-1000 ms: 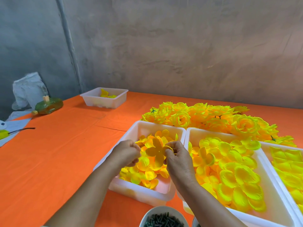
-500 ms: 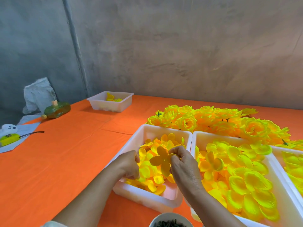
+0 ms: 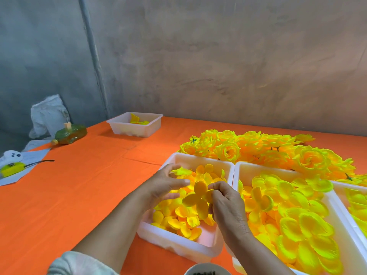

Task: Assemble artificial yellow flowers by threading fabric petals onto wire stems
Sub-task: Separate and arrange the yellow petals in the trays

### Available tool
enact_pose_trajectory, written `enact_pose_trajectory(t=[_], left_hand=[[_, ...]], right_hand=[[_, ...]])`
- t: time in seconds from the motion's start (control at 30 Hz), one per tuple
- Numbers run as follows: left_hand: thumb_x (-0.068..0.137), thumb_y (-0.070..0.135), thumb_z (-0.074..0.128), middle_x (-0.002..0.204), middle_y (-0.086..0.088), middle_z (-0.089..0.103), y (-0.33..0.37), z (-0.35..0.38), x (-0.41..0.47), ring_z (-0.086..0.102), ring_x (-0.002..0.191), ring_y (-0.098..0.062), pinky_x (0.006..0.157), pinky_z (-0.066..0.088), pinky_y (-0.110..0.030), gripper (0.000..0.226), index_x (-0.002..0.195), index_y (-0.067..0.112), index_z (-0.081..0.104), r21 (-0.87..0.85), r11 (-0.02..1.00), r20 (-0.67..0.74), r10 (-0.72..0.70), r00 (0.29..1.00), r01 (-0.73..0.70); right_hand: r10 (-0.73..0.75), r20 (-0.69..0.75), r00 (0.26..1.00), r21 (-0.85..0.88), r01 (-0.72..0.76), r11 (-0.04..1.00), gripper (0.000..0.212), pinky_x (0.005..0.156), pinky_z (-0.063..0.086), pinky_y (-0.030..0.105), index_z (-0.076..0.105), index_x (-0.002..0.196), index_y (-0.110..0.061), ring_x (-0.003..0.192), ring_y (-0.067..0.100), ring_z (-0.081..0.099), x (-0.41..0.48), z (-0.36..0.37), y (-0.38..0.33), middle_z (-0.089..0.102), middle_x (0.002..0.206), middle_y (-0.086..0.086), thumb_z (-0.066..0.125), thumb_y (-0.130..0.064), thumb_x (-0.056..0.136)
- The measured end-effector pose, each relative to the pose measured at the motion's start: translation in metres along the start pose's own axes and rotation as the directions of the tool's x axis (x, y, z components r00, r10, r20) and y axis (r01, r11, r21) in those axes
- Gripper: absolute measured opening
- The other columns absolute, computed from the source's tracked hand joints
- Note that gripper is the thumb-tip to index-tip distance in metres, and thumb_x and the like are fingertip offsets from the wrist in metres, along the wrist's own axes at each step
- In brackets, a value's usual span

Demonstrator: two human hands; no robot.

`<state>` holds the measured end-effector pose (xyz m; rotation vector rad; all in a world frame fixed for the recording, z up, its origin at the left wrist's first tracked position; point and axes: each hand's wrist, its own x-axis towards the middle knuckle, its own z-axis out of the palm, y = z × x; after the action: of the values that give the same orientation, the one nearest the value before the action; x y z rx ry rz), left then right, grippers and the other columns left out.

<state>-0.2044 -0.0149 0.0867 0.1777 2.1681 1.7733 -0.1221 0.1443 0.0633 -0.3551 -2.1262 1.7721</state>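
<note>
My right hand point(image 3: 226, 205) pinches a four-lobed yellow-orange fabric petal piece point(image 3: 198, 199) above a white tray point(image 3: 198, 158) filled with small orange-yellow petals. Just left of it, over the same tray, my left hand point(image 3: 165, 183) has its fingers stretched out and pinches a small bright yellow petal point(image 3: 181, 171) between thumb and forefinger. A second white tray point(image 3: 248, 165) to the right holds larger yellow petals. Finished yellow flowers point(image 3: 258, 149) lie piled behind the trays. No wire stem shows in either hand.
A third tray point(image 3: 342, 188) of petals sits at the far right. A bowl point(image 3: 206, 270) of dark pieces is at the bottom edge. Far left are a small tray point(image 3: 137, 127), a green bottle point(image 3: 70, 133), a white bag point(image 3: 47, 114) and a yellow tool point(image 3: 12, 168) on paper.
My left hand dipped into the small-petal tray and has come up with fingers stretched and a small petal. The right hand kept its hold on the four-lobed piece.
</note>
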Motion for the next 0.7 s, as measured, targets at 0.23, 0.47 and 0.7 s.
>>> enact_pose_trajectory(t=[0.23, 0.47, 0.7], left_hand=[[0.079, 0.031, 0.077, 0.126, -0.004, 0.064, -0.019, 0.019, 0.022, 0.056, 0.120, -0.024, 0.087, 0.044, -0.028, 0.047, 0.124, 0.026, 0.064, 0.921, 0.382, 0.075, 0.027, 0.997, -0.079], [0.083, 0.030, 0.075, 0.095, -0.001, 0.068, -0.001, 0.021, 0.046, 0.069, 0.080, -0.017, 0.073, 0.054, -0.022, 0.032, 0.114, 0.030, 0.067, 0.632, 0.775, -0.161, 0.123, 0.979, 0.007], [0.098, 0.053, 0.048, 0.119, -0.009, 0.068, 0.003, 0.025, 0.015, 0.066, 0.095, -0.022, 0.081, 0.055, -0.041, 0.039, 0.107, 0.024, 0.071, 0.066, 0.997, -0.112, 0.038, 0.993, -0.030]], right_hand=[[0.030, -0.011, 0.999, 0.056, -0.030, 0.998, 0.031, 0.038, 0.032, 0.020, 0.066, 0.077, -0.022, 0.040, 0.009, 0.046, 0.002, 0.000, 0.002, 0.052, 0.043, -0.002, 0.044, -0.001, 0.085], [0.033, 0.001, 0.999, 0.083, -0.033, 0.996, 0.035, 0.044, 0.032, 0.024, 0.066, 0.073, -0.026, 0.042, 0.013, 0.046, 0.005, 0.000, 0.005, 0.052, 0.043, -0.001, 0.045, -0.001, 0.085], [-0.007, -0.025, 1.000, 0.025, 0.008, 1.000, 0.026, 0.045, 0.038, 0.027, 0.064, 0.087, -0.026, 0.045, 0.014, 0.049, 0.008, 0.003, 0.010, 0.059, 0.053, 0.002, 0.048, -0.006, 0.091]])
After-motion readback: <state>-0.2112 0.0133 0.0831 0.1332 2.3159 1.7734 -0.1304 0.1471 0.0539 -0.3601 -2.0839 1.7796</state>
